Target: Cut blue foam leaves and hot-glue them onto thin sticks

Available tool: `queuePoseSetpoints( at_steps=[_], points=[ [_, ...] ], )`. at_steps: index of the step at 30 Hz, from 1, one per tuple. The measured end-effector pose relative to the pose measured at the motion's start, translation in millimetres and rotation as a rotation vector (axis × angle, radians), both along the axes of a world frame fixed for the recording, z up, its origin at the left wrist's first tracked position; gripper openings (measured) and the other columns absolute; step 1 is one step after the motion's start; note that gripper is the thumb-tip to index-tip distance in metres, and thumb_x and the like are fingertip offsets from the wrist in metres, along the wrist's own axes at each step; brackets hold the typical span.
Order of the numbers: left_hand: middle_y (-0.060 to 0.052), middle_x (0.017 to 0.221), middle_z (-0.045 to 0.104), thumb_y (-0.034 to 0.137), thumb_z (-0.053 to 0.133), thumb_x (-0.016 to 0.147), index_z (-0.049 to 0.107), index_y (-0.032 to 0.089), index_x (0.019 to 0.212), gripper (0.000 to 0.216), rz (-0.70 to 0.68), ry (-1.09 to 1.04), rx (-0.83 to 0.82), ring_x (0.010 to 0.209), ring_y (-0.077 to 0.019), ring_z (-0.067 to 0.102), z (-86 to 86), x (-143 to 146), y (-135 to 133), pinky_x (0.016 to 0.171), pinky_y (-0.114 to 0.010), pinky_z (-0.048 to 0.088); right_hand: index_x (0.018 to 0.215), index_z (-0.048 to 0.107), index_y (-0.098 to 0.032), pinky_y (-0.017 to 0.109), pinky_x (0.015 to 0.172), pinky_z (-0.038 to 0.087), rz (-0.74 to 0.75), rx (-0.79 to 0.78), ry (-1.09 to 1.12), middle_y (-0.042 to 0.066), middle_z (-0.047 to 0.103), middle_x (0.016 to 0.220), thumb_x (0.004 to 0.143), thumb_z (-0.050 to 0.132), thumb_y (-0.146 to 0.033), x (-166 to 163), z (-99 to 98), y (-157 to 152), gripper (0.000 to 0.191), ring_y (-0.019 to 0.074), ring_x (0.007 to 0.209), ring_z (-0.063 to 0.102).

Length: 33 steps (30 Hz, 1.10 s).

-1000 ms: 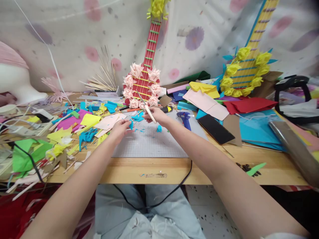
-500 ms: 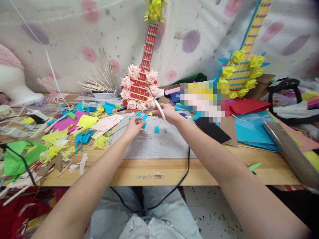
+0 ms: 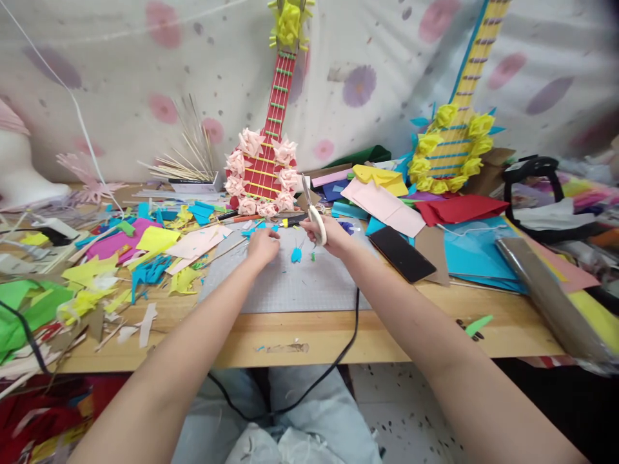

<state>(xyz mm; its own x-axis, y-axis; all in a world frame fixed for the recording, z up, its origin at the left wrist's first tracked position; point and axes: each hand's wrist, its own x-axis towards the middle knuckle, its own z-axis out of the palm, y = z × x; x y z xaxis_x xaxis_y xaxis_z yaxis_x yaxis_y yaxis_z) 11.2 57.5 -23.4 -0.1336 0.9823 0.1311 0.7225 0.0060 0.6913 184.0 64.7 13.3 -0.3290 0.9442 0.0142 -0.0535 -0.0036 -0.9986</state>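
Note:
My right hand [image 3: 333, 234] is closed on a pair of scissors [image 3: 317, 224] with white handles, its blades pointing up and away. Low over the grey cutting mat [image 3: 290, 290], my left hand [image 3: 264, 248] has its fingers curled together. Whatever is between those fingers is hidden, and bits of blue paper [image 3: 262, 226] show just beyond them. Between the two hands lies a small blue paper piece [image 3: 296, 255] with a thin stem. Next to it sits a tiny green bit [image 3: 313, 256].
A red paper guitar [image 3: 264, 171] with pink roses stands behind the mat, and a yellow one [image 3: 449, 151] stands at right. Paper scraps [image 3: 157, 238] crowd the left. A black phone [image 3: 402, 253] and blue sheets [image 3: 478, 251] lie right. A black cable [image 3: 355, 328] hangs over the edge.
The blue piece that showed in my left fingers is no longer visible there, and that hand has turned knuckles up. The scissors have swung more upright. The whole view has shifted slightly.

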Motion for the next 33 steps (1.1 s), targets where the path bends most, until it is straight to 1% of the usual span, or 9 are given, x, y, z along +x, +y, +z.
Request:
queuePoseSetpoints(
  at_steps=[5,7,11,16,20,23,26,29,33],
  points=[
    [-0.01,0.09,0.061,0.015,0.054,0.065,0.06,0.019,0.078,0.015,0.152,0.192,0.085,0.093,-0.0261,0.052,5.2,-54,14,0.081,-0.037,0.038,0.065,0.046,-0.016,0.02,0.04,0.023,0.05,-0.057,0.0,-0.007,0.039,0.047,0.055,0.071,-0.036,-4,-3.9,-5,0.033,0.0042,0.042,0.034],
    [-0.011,0.093,0.061,0.015,0.055,0.065,0.061,0.019,0.083,0.019,0.153,0.293,0.103,0.097,-0.028,0.05,3.9,-70,19,0.082,-0.038,0.037,0.064,0.046,-0.016,0.02,0.04,0.023,0.056,-0.073,0.001,-0.008,0.039,0.048,0.054,0.072,-0.035,-8,-4.3,-5,0.034,0.0039,0.042,0.034],
    [-0.014,0.103,0.058,0.012,0.052,0.067,0.063,0.018,0.091,0.027,-0.014,0.516,0.126,0.104,-0.0295,0.046,-2.5,-84,23,0.087,-0.039,0.034,0.064,0.046,-0.016,0.019,0.039,0.022,0.069,-0.103,-0.014,-0.008,0.038,0.045,0.054,0.072,-0.034,-15,-6.9,-5,0.033,0.0034,0.04,0.033],
    [-0.013,0.097,0.06,0.015,0.046,0.072,0.065,0.017,0.08,0.022,-0.134,0.621,0.165,0.102,-0.0291,0.048,-7.0,-87,23,0.088,-0.038,0.033,0.067,0.048,-0.016,0.019,0.039,0.024,0.083,-0.121,-0.039,-0.008,0.04,0.045,0.054,0.072,-0.035,-20,-11.1,-6,0.034,0.0038,0.04,0.035],
    [-0.013,0.091,0.061,0.019,0.047,0.071,0.064,0.018,0.076,0.017,-0.073,0.529,0.237,0.097,-0.0282,0.051,-1.1,-91,21,0.085,-0.037,0.035,0.065,0.047,-0.016,0.019,0.039,0.026,0.089,-0.083,-0.093,-0.007,0.039,0.044,0.055,0.072,-0.037,-22,-14.0,-5,0.034,0.0039,0.04,0.035],
    [-0.008,0.081,0.061,0.022,0.051,0.067,0.058,0.018,0.074,0.011,-0.121,0.379,0.23,0.082,-0.0232,0.054,7.3,-96,14,0.074,-0.032,0.039,0.065,0.048,-0.015,0.018,0.039,0.026,0.062,-0.049,-0.158,-0.006,0.041,0.046,0.057,0.072,-0.036,-24,-14.2,-5,0.033,0.004,0.041,0.036],
    [-0.001,0.063,0.055,0.025,0.049,0.063,0.05,0.018,0.067,0.008,-0.249,0.096,0.082,0.062,-0.0154,0.051,14.6,-99,-1,0.061,-0.027,0.039,0.07,0.048,-0.015,0.018,0.041,0.031,-0.02,-0.042,-0.208,-0.004,0.048,0.053,0.058,0.072,-0.033,-28,-12.8,-6,0.033,0.005,0.045,0.042],
    [0.003,0.054,0.049,0.024,0.047,0.058,0.046,0.018,0.062,0.008,-0.362,-0.155,-0.101,0.055,-0.012,0.048,19.6,-97,-17,0.058,-0.024,0.038,0.076,0.048,-0.016,0.019,0.046,0.037,-0.058,-0.038,-0.221,0.0,0.056,0.066,0.059,0.072,-0.032,-35,-12.3,-8,0.033,0.0067,0.053,0.049],
    [0.005,0.051,0.05,0.022,0.047,0.054,0.048,0.017,0.061,0.008,-0.412,-0.199,-0.21,0.053,-0.0103,0.046,24.9,-91,-30,0.056,-0.023,0.036,0.074,0.049,-0.015,0.019,0.049,0.038,0.06,0.001,-0.285,0.0,0.057,0.067,0.057,0.072,-0.034,-49,-14.0,-12,0.034,0.0087,0.059,0.053]
  ],
)
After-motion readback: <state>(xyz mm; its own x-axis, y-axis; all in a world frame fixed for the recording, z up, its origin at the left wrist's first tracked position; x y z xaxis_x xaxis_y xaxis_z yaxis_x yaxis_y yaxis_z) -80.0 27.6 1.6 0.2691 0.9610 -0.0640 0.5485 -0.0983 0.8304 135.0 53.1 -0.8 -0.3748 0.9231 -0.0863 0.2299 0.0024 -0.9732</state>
